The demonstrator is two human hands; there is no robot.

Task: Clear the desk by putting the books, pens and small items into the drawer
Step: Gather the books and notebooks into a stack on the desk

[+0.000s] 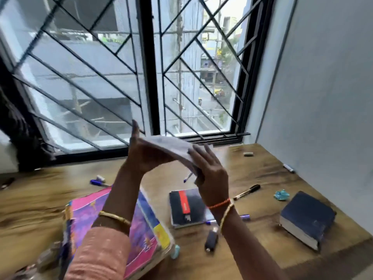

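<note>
Both my hands hold a thin grey booklet point(167, 144) up above the wooden desk point(262, 178). My left hand point(141, 154) grips its left edge, thumb raised. My right hand point(207, 168) grips its right end together with a blue pen point(187, 177). On the desk lie a pink book point(84, 217) at the front left, a black notebook with a red stripe point(188, 207) in the middle, and a thick dark blue book point(306, 217) at the right. A black pen point(247, 191), a blue pen point(96, 182) and a black lighter-like item point(211, 240) also lie there. No drawer is in view.
A barred window point(149, 77) runs along the desk's far edge, and a grey wall point(323, 87) bounds its right side. A small teal object point(281, 195), an eraser point(248, 154), a marker point(288, 168) by the wall and another blue pen point(245, 217) lie scattered.
</note>
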